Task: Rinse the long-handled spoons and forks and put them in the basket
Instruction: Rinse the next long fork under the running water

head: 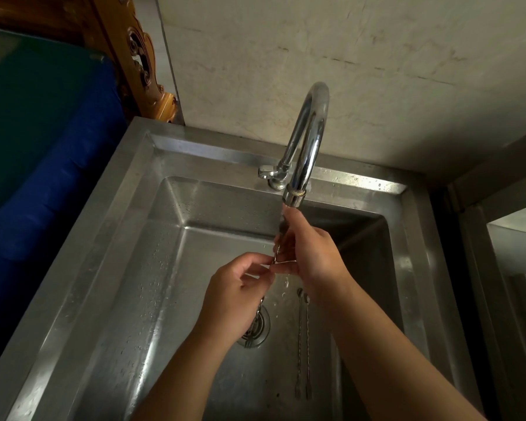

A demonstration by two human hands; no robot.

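Fingers point(257, 268) of left hand point(237, 299) and right hand point(313, 256) pinched one twisted-handle utensil point(276, 253) under the faucet point(304, 141), 12 o'clock of the drain point(257, 326). Two utensils point(303, 344) lay at 3 o'clock. Risk: wet, thin handle slipping. Basket unseen.

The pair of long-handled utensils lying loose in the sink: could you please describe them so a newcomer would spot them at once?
Start at the steel sink under the curved tap. On its floor, right of the round drain, two thin utensils lie side by side, below the right hand. Unlike the utensil at the drain, no hand touches them.
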